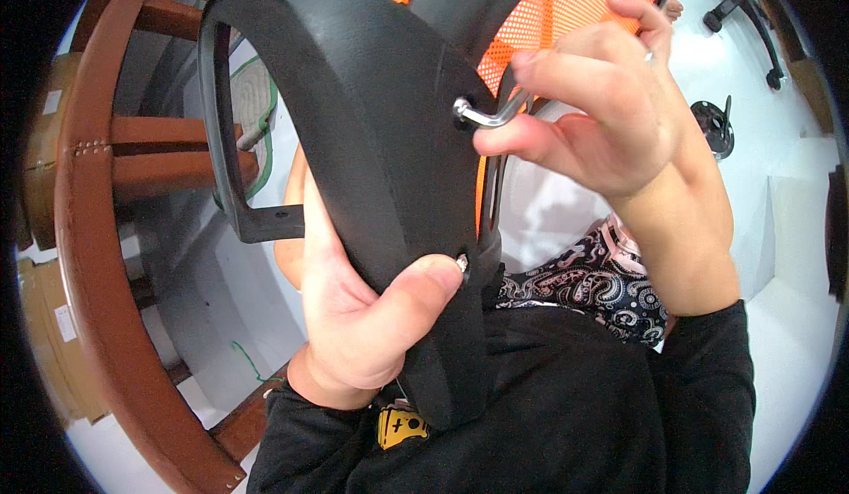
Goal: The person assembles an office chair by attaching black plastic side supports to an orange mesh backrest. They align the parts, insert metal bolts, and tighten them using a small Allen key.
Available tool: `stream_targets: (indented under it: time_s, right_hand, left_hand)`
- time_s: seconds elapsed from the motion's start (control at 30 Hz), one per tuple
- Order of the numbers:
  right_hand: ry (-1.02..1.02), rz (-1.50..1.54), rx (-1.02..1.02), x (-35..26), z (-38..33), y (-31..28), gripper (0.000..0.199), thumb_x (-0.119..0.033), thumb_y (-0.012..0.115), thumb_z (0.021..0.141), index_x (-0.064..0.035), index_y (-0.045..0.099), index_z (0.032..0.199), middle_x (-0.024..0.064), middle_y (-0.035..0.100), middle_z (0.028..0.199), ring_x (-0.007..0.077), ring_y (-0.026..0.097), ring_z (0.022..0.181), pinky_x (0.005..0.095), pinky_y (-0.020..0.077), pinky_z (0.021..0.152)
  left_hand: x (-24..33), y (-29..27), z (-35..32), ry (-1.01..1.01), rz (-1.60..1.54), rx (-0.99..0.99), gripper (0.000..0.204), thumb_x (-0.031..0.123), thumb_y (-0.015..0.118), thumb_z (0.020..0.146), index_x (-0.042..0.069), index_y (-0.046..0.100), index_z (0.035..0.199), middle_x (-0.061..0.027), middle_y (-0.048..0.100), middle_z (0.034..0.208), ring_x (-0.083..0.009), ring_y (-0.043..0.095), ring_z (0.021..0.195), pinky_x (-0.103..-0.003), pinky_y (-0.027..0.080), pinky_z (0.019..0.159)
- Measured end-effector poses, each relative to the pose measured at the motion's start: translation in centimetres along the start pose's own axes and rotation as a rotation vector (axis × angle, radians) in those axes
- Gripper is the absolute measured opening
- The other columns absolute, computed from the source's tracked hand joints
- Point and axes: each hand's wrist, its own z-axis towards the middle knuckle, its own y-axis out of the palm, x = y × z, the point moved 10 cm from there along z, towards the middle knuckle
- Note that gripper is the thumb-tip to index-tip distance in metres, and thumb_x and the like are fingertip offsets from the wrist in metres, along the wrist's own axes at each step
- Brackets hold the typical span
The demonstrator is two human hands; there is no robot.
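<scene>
Black plastic armrest [354, 131] of an office chair fills the middle of the view, held up close in front of the person's chest, with the chair's orange mesh back [566, 7] just behind it. The left hand [363, 317] grips the armrest low on its stem, fingers wrapped behind and the thumb pressed flat on the front beside a small screw hole, which looks meant to keep the part steady against the chair frame. The right hand [601, 114] comes in from the right, its fingers pinching the long arm of a bent metal hex key [486, 115]; the short end sits in a bolt on the armrest's edge, so this grip seems placed to give leverage for turning. Past the armrest on the left stands a round reddish-brown wooden frame [88, 229], with cardboard boxes behind it. On the white floor [796, 220] at upper right lie a black chair base with castors [752, 16] and a small round black part [712, 127], well apart from both hands
</scene>
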Motion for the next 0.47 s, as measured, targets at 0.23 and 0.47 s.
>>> stream_targets:
  time_s: [0.23, 0.47]
  right_hand:
    - [0.201, 0.026, 0.154, -1.3, -1.7, 0.4, 0.032, -0.037, 0.084, 0.075, -0.0131, 0.066, 0.084, -0.0065, 0.066, 0.072, 0.0070, 0.055, 0.054, 0.0391, 0.0378, 0.090]
    - [0.187, 0.026, 0.111, -2.2, -1.6, 0.5, 0.052, -0.033, 0.075, 0.085, -0.0045, 0.056, 0.125, -0.0018, 0.071, 0.106, 0.0024, 0.051, 0.049, 0.0389, 0.0372, 0.090]
  left_hand:
    - [-0.3, 0.0, -0.4, -0.025, -0.005, 0.024, 0.083, 0.004, 0.067, 0.071, -0.002, 0.028, 0.144, -0.0160, 0.053, 0.131, -0.0244, 0.057, 0.117, -0.036, 0.044, 0.102]
    - [-0.4, 0.0, -0.5, -0.018, -0.033, 0.013, 0.085, 0.005, 0.068, 0.071, -0.001, 0.027, 0.145, -0.0177, 0.051, 0.135, -0.0255, 0.056, 0.120, -0.037, 0.042, 0.105]
